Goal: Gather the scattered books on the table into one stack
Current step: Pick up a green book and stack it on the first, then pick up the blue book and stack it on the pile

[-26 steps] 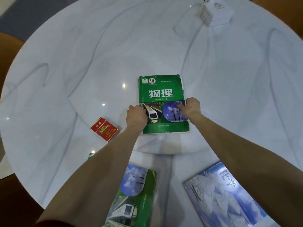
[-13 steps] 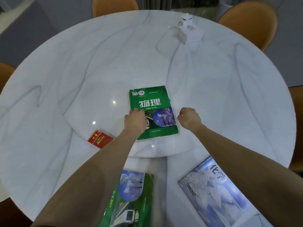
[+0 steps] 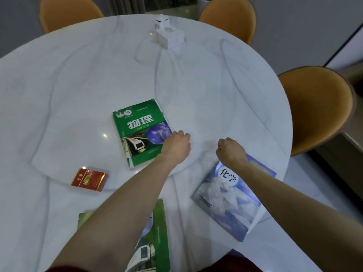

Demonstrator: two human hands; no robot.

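Observation:
A green physics book [image 3: 137, 122] lies flat on the raised middle disc of the round white table [image 3: 78, 85]. My left hand [image 3: 176, 146] hovers at that book's lower right corner, fingers curled, holding nothing. My right hand [image 3: 230, 152] is a loose fist just to the right, above the top corner of a blue chemistry book [image 3: 225, 205] that lies near the table's right front edge. A second green book [image 3: 157, 232] sits at the front edge, partly hidden under my left forearm.
A red cigarette pack [image 3: 89, 179] rests left of my left arm. A white box [image 3: 169, 35] stands at the far side. Orange chairs [image 3: 314, 107] ring the table on the right and at the back.
Both hands have come off the green physics book and shifted right. The view has swung, so the book now appears left of my hands.

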